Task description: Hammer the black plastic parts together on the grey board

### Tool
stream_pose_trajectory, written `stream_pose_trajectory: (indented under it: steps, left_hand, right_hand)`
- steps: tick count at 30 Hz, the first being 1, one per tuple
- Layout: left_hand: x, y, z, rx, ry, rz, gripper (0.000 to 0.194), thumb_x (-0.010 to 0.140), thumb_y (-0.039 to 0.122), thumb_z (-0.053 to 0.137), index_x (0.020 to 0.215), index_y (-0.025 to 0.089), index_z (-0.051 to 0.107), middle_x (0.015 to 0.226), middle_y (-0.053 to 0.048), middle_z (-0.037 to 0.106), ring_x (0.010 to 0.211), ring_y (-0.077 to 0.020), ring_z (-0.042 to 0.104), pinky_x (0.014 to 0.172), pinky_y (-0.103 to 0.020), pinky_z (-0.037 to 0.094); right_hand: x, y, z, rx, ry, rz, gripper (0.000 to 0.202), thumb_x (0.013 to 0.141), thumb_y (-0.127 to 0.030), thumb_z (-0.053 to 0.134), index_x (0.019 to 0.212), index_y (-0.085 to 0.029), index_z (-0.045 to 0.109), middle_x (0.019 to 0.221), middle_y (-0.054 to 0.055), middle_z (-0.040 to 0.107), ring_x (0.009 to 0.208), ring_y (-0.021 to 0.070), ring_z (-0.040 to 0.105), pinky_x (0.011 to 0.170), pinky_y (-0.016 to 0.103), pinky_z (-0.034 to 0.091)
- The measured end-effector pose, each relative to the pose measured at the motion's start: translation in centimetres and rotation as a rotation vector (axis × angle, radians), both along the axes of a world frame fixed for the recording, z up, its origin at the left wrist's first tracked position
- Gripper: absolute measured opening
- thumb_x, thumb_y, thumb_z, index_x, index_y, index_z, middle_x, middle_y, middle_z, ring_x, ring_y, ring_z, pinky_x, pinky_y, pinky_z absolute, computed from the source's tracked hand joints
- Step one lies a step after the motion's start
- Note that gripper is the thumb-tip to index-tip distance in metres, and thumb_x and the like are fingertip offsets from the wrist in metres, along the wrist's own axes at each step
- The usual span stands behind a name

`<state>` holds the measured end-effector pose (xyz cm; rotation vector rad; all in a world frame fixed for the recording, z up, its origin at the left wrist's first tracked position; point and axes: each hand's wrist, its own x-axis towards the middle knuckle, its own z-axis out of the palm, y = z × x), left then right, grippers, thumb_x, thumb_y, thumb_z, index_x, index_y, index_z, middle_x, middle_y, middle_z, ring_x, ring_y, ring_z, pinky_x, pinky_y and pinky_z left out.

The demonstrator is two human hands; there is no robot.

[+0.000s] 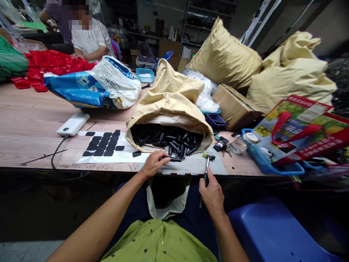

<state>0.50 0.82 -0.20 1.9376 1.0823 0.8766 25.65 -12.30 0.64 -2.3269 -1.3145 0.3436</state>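
Note:
My left hand (155, 162) is at the table's front edge, its fingers closed on a small black cylindrical piece (176, 159) that lies on a grey sheet (188, 168). My right hand (212, 191) grips the black handle of a small hammer (208, 156), whose yellow-green and metal head is over the right part of the sheet. Between and behind the hands, a beige sack (174, 105) lies with its mouth facing me, full of black cylindrical pieces (177, 140). Left of it, a white sheet (127, 154) carries several dark rounded patches (105, 143).
A white power bank (73, 124) with a cable and a blue-white bag (95, 85) lie left. At right are keys (227, 149), a jar (240, 143), a blue basket (261, 160), a red bag (308, 131) and a carton (234, 105). Another person (94, 40) sits across the table.

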Motion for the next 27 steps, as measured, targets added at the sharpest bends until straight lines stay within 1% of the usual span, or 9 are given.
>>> stream_pose_trajectory:
  steps: [3, 5, 8, 11, 17, 21, 24, 27]
  left_hand:
    - [0.0, 0.1, -0.1, 0.018, 0.043, -0.003, 0.036, 0.099, 0.043, 0.048, 0.078, 0.020, 0.066, 0.081, -0.001, 0.066, 0.084, -0.0183, 0.057, 0.079, -0.030, 0.042]
    - [0.1, 0.2, -0.1, 0.023, 0.081, -0.001, 0.045, 0.101, 0.046, 0.044, 0.071, 0.020, 0.064, 0.075, 0.000, 0.064, 0.080, -0.0179, 0.055, 0.077, -0.030, 0.040]
    - [0.1, 0.2, -0.1, 0.004, 0.092, 0.001, 0.053, 0.103, 0.049, 0.040, 0.066, 0.020, 0.064, 0.070, 0.000, 0.064, 0.077, -0.0176, 0.054, 0.078, -0.030, 0.039]
    - [0.1, 0.2, -0.1, -0.010, 0.079, -0.002, 0.057, 0.104, 0.050, 0.037, 0.064, 0.020, 0.063, 0.070, 0.000, 0.064, 0.075, -0.0175, 0.054, 0.079, -0.030, 0.039]
    - [0.1, 0.1, -0.1, -0.013, 0.073, 0.001, 0.058, 0.104, 0.052, 0.036, 0.062, 0.020, 0.061, 0.069, 0.000, 0.064, 0.074, -0.0172, 0.052, 0.078, -0.030, 0.039]
    - [0.1, 0.2, -0.1, 0.006, 0.086, -0.006, 0.055, 0.103, 0.052, 0.039, 0.064, 0.020, 0.062, 0.069, 0.000, 0.064, 0.075, -0.0175, 0.052, 0.078, -0.031, 0.039]
    - [0.1, -0.2, 0.5, 0.068, 0.098, -0.001, 0.047, 0.102, 0.052, 0.046, 0.074, 0.020, 0.067, 0.074, -0.001, 0.065, 0.078, -0.0182, 0.054, 0.079, -0.031, 0.039]
    - [0.1, -2.0, 1.3, 0.179, 0.148, 0.012, 0.038, 0.100, 0.051, 0.052, 0.086, 0.021, 0.071, 0.081, -0.003, 0.069, 0.085, -0.0204, 0.056, 0.083, -0.034, 0.039]
  right_hand:
    - [-0.1, 0.0, 0.3, -0.031, -0.010, 0.002, 0.065, 0.092, -0.035, 0.047, 0.155, -0.021, 0.047, 0.135, 0.012, 0.065, 0.115, 0.0337, 0.065, 0.090, 0.041, 0.051]
    - [-0.2, 0.0, 0.6, -0.050, -0.018, 0.005, 0.064, 0.092, -0.034, 0.047, 0.155, -0.021, 0.046, 0.136, 0.012, 0.065, 0.116, 0.0323, 0.065, 0.092, 0.040, 0.051]
    - [-0.5, 0.1, 1.3, -0.097, -0.037, -0.004, 0.063, 0.094, -0.031, 0.047, 0.156, -0.021, 0.045, 0.139, 0.010, 0.064, 0.117, 0.0291, 0.065, 0.094, 0.036, 0.050]
    - [-0.7, 0.2, 1.9, -0.148, -0.054, -0.018, 0.062, 0.095, -0.031, 0.048, 0.156, -0.023, 0.044, 0.139, 0.009, 0.064, 0.117, 0.0278, 0.066, 0.095, 0.035, 0.050]
    - [-0.5, 0.3, 2.1, -0.184, -0.038, -0.013, 0.062, 0.095, -0.031, 0.049, 0.157, -0.022, 0.043, 0.132, 0.011, 0.068, 0.116, 0.0273, 0.067, 0.095, 0.034, 0.050]
    - [-0.5, 0.4, 1.9, -0.163, -0.060, 0.008, 0.063, 0.095, -0.029, 0.049, 0.157, -0.020, 0.042, 0.139, 0.010, 0.065, 0.117, 0.0277, 0.066, 0.096, 0.034, 0.050]
    - [-0.5, 0.3, 1.8, -0.163, -0.074, 0.016, 0.063, 0.095, -0.028, 0.049, 0.157, -0.020, 0.042, 0.138, 0.010, 0.065, 0.116, 0.0272, 0.067, 0.096, 0.033, 0.049]
    - [-0.5, 0.2, 1.7, -0.160, -0.079, 0.026, 0.063, 0.095, -0.028, 0.049, 0.157, -0.020, 0.042, 0.138, 0.011, 0.065, 0.117, 0.0262, 0.067, 0.096, 0.032, 0.049]
